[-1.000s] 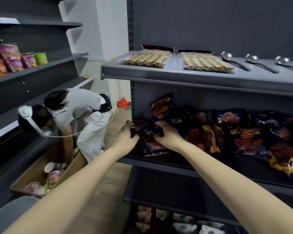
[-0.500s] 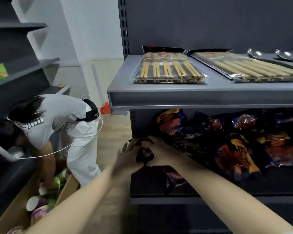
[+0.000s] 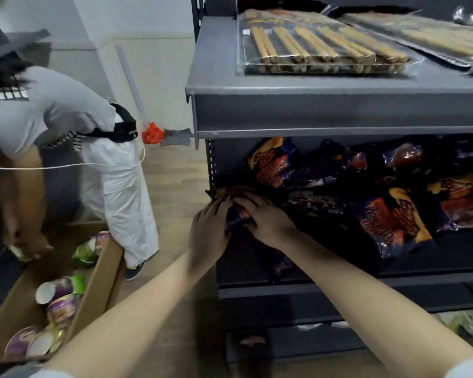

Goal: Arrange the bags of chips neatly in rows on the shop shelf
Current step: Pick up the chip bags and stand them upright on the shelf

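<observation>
Both hands, left [image 3: 209, 230] and right [image 3: 268, 222], are closing round one dark blue foil chip bag [image 3: 236, 211] at the dark metal shelf's [image 3: 298, 282] left end, probably squaring it to start a row.

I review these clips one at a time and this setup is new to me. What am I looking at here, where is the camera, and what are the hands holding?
No machine here: one camera sits on a person's head, looking forward and down at their bare arms. The left hand and right hand together have a grip on a dark chip bag at the left end of the middle shelf. More chip bags lie jumbled to the right. The top shelf carries packs of chopsticks. At left, another person bends over a cardboard box of cups.
</observation>
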The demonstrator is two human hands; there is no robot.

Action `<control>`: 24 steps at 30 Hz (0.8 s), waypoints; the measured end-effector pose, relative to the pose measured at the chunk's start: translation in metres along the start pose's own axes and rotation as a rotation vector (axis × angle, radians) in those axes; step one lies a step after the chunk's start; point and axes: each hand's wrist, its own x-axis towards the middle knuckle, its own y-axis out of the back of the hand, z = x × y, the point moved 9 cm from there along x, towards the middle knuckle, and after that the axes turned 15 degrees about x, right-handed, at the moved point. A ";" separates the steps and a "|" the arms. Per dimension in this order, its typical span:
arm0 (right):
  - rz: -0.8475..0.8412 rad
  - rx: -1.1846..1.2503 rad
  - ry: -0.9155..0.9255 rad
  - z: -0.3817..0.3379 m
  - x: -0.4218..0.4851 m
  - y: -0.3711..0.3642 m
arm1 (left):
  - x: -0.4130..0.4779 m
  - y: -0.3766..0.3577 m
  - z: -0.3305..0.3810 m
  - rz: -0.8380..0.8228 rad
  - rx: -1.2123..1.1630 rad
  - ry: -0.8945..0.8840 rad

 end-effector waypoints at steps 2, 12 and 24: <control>0.070 0.063 0.030 0.000 -0.001 0.007 | 0.001 -0.004 -0.002 0.000 -0.044 0.050; 0.299 0.011 0.514 -0.026 -0.031 0.031 | -0.003 0.047 -0.063 0.170 -1.186 0.648; 0.465 -0.072 0.895 -0.065 -0.063 0.094 | 0.046 0.040 -0.018 -0.911 -0.917 0.117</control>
